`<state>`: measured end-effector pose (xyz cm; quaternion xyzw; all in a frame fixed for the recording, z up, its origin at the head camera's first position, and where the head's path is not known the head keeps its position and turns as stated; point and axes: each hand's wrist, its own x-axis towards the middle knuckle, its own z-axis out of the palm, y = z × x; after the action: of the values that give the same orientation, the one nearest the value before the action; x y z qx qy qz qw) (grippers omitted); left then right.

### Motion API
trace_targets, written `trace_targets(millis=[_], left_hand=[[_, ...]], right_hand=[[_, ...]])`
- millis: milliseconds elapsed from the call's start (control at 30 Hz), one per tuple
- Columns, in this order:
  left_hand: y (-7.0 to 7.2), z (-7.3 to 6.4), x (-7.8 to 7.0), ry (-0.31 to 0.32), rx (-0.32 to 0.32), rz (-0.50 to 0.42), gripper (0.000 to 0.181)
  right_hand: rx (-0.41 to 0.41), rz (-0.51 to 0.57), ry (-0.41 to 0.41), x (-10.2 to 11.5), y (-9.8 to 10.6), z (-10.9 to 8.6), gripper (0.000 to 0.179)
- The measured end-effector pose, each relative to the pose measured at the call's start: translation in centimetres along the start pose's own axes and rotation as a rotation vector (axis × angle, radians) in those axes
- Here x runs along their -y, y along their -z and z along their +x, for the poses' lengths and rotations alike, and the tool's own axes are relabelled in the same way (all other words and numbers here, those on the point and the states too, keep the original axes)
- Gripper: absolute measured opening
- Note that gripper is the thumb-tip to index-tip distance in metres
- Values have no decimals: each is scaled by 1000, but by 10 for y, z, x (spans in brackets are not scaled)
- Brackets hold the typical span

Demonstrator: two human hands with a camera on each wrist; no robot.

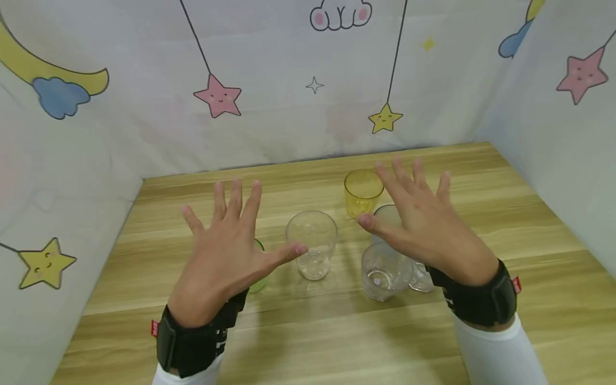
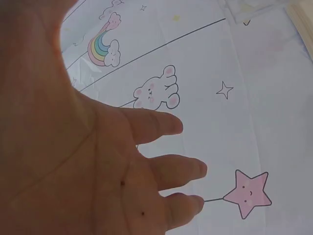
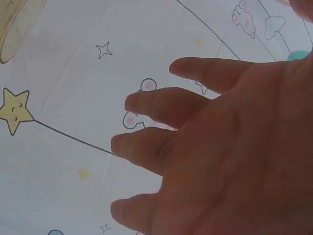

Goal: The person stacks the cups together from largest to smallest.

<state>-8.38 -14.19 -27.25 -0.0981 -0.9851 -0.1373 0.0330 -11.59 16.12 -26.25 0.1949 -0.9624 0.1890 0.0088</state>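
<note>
The tall clear glass (image 1: 313, 235) stands on the tabletop (image 1: 313, 342) between the two hands. At least six pieces of glassware show: one green, one yellow, and four clear, counting the tall one. The green glass (image 1: 257, 284) is left of the tall clear glass, mostly covered by the left hand (image 1: 216, 262). The yellow glass (image 1: 362, 197) stands beyond it and to the right. Right of it and slightly nearer is a faceted clear glass (image 1: 382, 275); a dark-rimmed glass (image 1: 386, 214) and another clear piece (image 1: 421, 279) also lie to its right, both partly hidden by the right hand (image 1: 423, 219).

Both hands have a released grip, fingers spread and holding nothing. The left thumb overlaps the tall clear glass in the head view; whether it touches cannot be told. Black wristbands (image 1: 194, 342) and white sleeves (image 1: 498, 350) cross the near side.

Wood surface stretches nearer than the tall clear glass and out to both its left and right. Well beyond it, the far edge meets a white cloth backdrop (image 1: 274, 123) printed with stars; more cloth borders the left and right sides.
</note>
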Motion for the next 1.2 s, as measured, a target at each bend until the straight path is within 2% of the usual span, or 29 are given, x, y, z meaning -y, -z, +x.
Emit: trace_targets(millis=[100,333,667,867,1067,1200], left_hand=[[-2,2,-1,-26,38,-27,124],[-13,6,-6,-108,75,-115,133],[-24,10,-11,-130,104,-218,135],[-26,12,-13,-128,99,-225,136],[-29,14,-13,-138,75,-221,134],[-32,15,-14,-144,68,-203,133]], right_hand=[[26,14,5,2,-1,0,94],[65,28,14,6,-10,0,104],[92,6,-4,7,-13,1,111],[95,-15,19,9,-14,1,107],[85,-27,55,11,-15,-2,94],[90,-30,49,12,-15,-3,92]])
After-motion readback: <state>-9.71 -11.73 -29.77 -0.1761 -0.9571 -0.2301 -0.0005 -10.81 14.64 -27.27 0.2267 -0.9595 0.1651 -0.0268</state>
